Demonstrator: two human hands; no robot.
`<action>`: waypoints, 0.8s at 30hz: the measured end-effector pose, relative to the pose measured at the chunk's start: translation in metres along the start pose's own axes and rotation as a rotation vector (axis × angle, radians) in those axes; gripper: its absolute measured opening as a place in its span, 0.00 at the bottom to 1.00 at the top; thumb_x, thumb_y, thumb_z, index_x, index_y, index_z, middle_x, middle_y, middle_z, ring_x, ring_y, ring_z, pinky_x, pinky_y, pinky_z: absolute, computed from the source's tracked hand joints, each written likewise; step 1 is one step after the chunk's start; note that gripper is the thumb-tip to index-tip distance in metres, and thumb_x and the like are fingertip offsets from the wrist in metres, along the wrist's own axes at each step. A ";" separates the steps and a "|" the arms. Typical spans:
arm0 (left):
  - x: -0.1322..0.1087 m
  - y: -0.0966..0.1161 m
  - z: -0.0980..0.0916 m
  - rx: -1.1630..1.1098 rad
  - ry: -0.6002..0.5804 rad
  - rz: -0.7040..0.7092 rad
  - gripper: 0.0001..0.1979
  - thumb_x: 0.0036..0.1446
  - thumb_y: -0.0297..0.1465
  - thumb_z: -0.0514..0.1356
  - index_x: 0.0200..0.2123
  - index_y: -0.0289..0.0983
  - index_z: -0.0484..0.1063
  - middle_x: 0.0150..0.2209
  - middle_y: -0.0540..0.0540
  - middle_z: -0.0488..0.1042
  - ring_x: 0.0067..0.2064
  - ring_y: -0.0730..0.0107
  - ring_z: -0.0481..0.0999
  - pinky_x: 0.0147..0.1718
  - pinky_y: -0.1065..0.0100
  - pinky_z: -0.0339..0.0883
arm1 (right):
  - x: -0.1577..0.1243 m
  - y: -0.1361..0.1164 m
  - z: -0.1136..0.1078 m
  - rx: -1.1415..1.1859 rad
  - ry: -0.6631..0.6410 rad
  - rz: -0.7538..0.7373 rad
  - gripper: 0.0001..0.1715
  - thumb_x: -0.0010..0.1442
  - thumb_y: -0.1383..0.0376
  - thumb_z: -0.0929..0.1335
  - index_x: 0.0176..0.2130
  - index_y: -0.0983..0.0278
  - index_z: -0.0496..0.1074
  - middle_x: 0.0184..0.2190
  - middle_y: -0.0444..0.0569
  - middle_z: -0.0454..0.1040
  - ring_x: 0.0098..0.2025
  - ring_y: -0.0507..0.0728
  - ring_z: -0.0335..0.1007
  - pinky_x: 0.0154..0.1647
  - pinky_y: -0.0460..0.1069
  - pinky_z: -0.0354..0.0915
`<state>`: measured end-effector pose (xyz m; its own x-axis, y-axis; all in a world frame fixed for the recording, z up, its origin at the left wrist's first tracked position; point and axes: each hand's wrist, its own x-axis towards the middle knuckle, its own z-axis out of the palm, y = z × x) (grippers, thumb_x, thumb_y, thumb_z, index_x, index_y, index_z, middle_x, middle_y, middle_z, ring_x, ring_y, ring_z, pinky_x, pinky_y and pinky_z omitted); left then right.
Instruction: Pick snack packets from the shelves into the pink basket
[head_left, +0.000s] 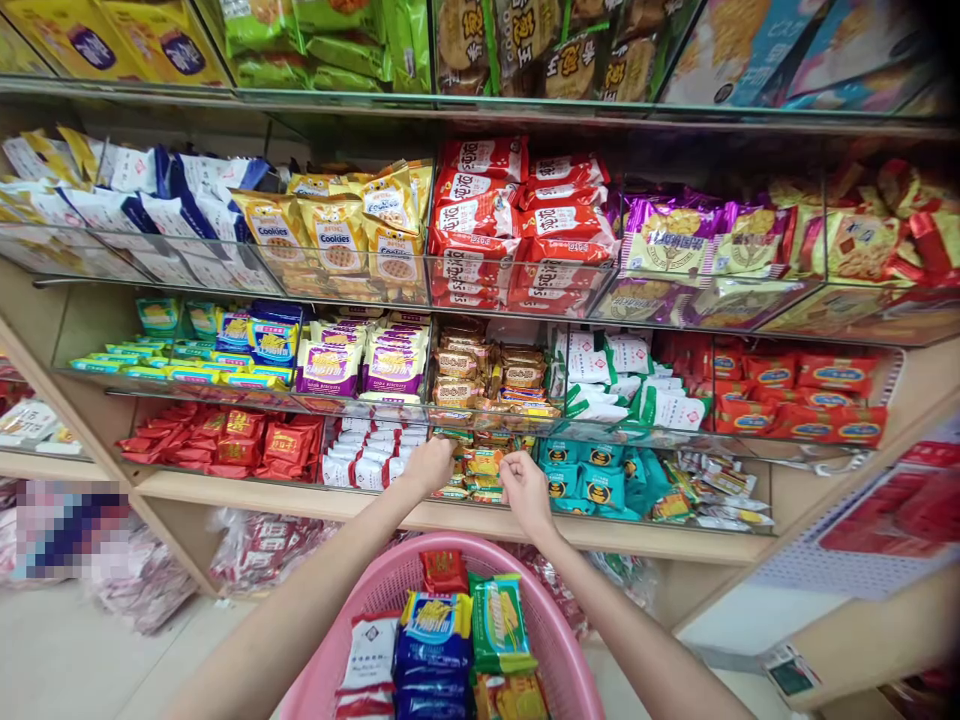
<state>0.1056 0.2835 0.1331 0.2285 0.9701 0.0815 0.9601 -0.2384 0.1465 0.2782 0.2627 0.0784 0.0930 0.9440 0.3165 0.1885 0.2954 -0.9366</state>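
Both my arms reach forward to the lowest shelf bin of small yellow and orange snack packets [480, 470]. My left hand [429, 464] is curled closed at the left side of that pile, touching the packets. My right hand [525, 488] has its fingers bent down into the same pile on the right. What either hand grips is hidden by the fingers. Below my arms sits a pink plastic basket [559, 640] holding several snack packs: a blue one [435, 630], a green one [499, 620], a small red one [444, 570] and a white one [369, 650].
Wooden shelving with clear dividers holds tiers of packaged biscuits: red packets [240, 440], white packets [367, 455], teal packets [592, 480]. The shelf's wooden front edge [450, 515] runs just beyond the basket. Bagged goods [262, 545] lie on the floor under the shelf.
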 end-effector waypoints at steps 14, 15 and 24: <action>-0.032 0.019 0.007 -0.898 -0.113 -0.103 0.26 0.61 0.30 0.49 0.62 0.31 0.51 0.53 0.37 0.70 0.32 0.76 0.77 0.28 0.74 0.71 | -0.041 -0.032 -0.032 0.054 -0.022 0.028 0.14 0.57 0.53 0.65 0.33 0.61 0.64 0.20 0.38 0.67 0.15 0.48 0.61 0.17 0.45 0.57; -0.037 0.022 0.008 -0.951 -0.136 -0.096 0.26 0.61 0.32 0.50 0.61 0.31 0.53 0.50 0.38 0.72 0.31 0.77 0.76 0.27 0.75 0.70 | -0.049 -0.036 -0.036 0.059 -0.030 0.040 0.14 0.57 0.53 0.65 0.33 0.61 0.64 0.20 0.38 0.67 0.15 0.47 0.61 0.17 0.44 0.57; -0.113 0.040 0.018 -1.326 -0.332 -0.076 0.17 0.52 0.44 0.61 0.33 0.34 0.67 0.18 0.56 0.68 0.19 0.82 0.66 0.18 0.80 0.57 | -0.122 -0.041 -0.069 0.135 -0.104 0.429 0.19 0.52 0.49 0.68 0.30 0.61 0.65 0.15 0.37 0.67 0.10 0.45 0.55 0.10 0.42 0.46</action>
<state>0.1213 0.1655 0.1116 0.3906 0.9028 -0.1799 0.1413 0.1343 0.9808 0.3264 0.1258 0.0884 0.0348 0.9928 -0.1144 0.0243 -0.1152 -0.9930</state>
